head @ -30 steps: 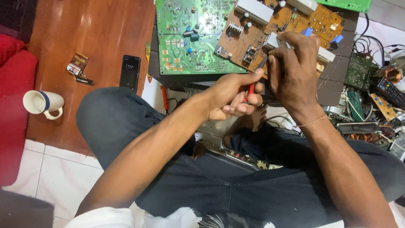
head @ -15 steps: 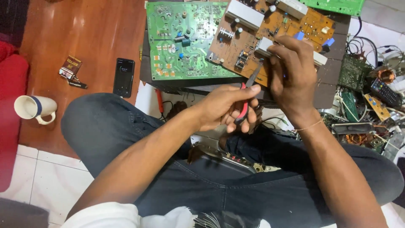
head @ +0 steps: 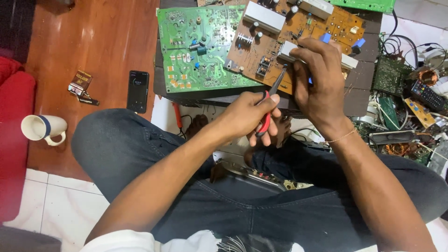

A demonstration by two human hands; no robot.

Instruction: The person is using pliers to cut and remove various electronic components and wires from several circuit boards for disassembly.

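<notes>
Floor: red-brown wood planks left of the brown circuit board, giving way to white tiles nearer the person; the person sits with dark-trousered legs drawn up below the board.
Low dark stand: carries the boards, its bare slats showing just right of the brown board.
Green circuit board: lies flat, touching the brown board's left edge.
Brown circuit board: the landmark; flat on the stand, with grey heat sinks and blue parts on top.
Scrap pile: small boards, wires and a remote, right of the brown board.
Right hand: rests on the brown board's near edge, fingers curled down onto a grey component; what they pinch is hidden.
Left hand: just below the brown board, fingers closed round the red handles.
Pliers: long axis slants up and right from the left hand; the dark tips reach the board's near edge, just beside the right hand's fingers. Whether the tips grip anything I cannot tell.
Mug: white, far left of the board.
Phone: black, left of the board, on the wood.
</notes>
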